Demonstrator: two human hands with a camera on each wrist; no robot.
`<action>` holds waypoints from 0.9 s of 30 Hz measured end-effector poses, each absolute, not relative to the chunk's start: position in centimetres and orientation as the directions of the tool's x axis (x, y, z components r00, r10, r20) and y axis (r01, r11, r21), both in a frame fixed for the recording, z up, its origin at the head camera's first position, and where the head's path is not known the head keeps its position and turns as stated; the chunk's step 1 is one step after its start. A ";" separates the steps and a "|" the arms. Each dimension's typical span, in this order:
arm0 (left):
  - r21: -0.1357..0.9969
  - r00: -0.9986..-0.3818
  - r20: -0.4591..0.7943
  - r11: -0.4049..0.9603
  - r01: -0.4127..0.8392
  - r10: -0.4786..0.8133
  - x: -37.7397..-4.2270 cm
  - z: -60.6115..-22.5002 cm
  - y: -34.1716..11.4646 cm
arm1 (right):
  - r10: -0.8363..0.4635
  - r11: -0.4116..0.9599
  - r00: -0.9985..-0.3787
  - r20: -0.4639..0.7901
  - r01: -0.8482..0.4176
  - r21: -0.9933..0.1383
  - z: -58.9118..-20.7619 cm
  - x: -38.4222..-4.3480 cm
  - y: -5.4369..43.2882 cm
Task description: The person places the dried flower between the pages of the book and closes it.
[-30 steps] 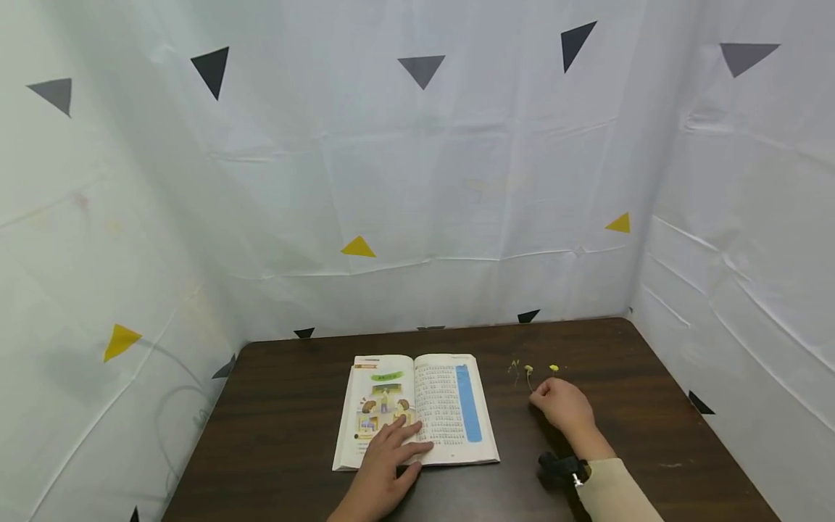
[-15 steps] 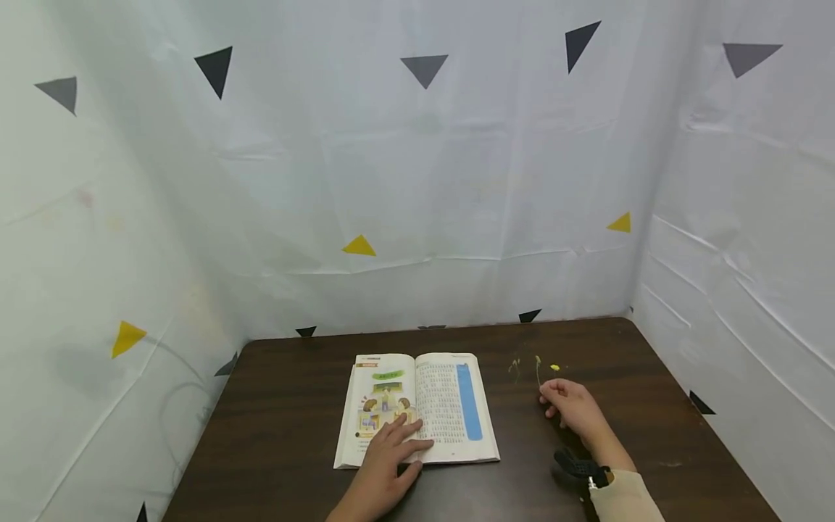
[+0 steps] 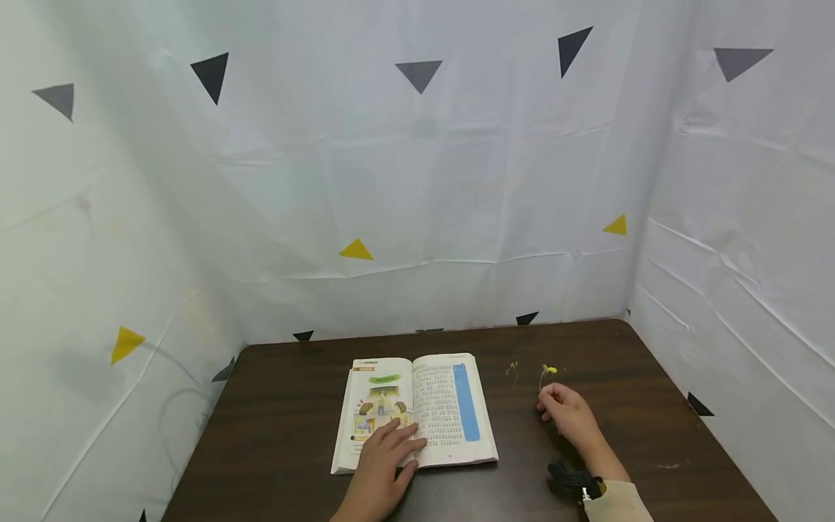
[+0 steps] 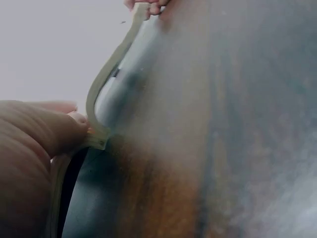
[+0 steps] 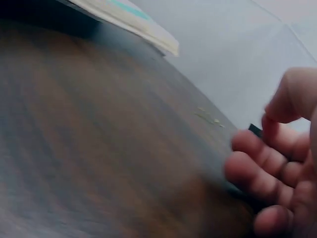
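Note:
An open book lies on the dark table, with a picture page at left and a text page with a blue strip at right. My left hand rests on its lower part with spread fingers; in the left wrist view the thumb is at the book's edge. My right hand pinches the thin stem of a small flower between thumb and forefinger. A bright yellow flower shows right behind that one. In the right wrist view the other fingers are curled, and the pinched flower cannot be made out.
A thin, dried sprig lies on the table between the book and my right hand. White curtains with coloured triangles stand behind the table and on both sides. A black strap device sits on my right wrist.
My right hand moves slightly right with the pinched flower, whose head comes close to the bright yellow flower. My left hand stays on the book. The head view shifts a little.

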State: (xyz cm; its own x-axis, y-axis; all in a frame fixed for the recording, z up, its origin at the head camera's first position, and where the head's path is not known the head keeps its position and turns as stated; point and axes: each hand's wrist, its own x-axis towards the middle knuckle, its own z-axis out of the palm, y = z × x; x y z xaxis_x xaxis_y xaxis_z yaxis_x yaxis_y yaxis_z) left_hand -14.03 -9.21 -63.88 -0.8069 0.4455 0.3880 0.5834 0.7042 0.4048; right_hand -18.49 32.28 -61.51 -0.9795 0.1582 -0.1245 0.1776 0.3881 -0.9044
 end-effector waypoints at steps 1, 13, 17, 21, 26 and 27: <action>0.409 -0.801 0.390 0.694 0.593 0.454 -14.1 -63.9 -9.3 | 0.169 0.390 -0.979 -0.117 0.175 -0.904 -61.5 -18.5 32.1; 0.397 -0.806 0.431 0.718 0.572 0.405 -13.7 -63.3 -8.7 | 0.245 0.425 -0.969 -0.043 0.147 -0.893 -61.2 -17.8 31.0; 0.391 -0.805 0.433 0.720 0.574 0.407 -13.7 -63.4 -8.9 | 0.250 0.447 -0.965 0.079 0.043 -0.893 -60.9 -17.3 29.0; 0.421 -0.824 0.377 0.714 0.559 0.423 -13.7 -63.7 -9.0 | 0.183 0.477 -0.966 0.182 -0.075 -0.876 -60.4 -16.9 26.2; 0.505 -0.882 0.278 0.724 0.471 0.380 -13.5 -63.8 -8.7 | 0.128 0.506 -0.967 0.218 -0.125 -0.854 -59.7 -16.7 22.2; 0.514 -0.893 0.263 0.730 0.450 0.366 -13.5 -63.8 -8.7 | 0.124 0.503 -0.969 0.215 -0.125 -0.855 -59.5 -16.6 21.3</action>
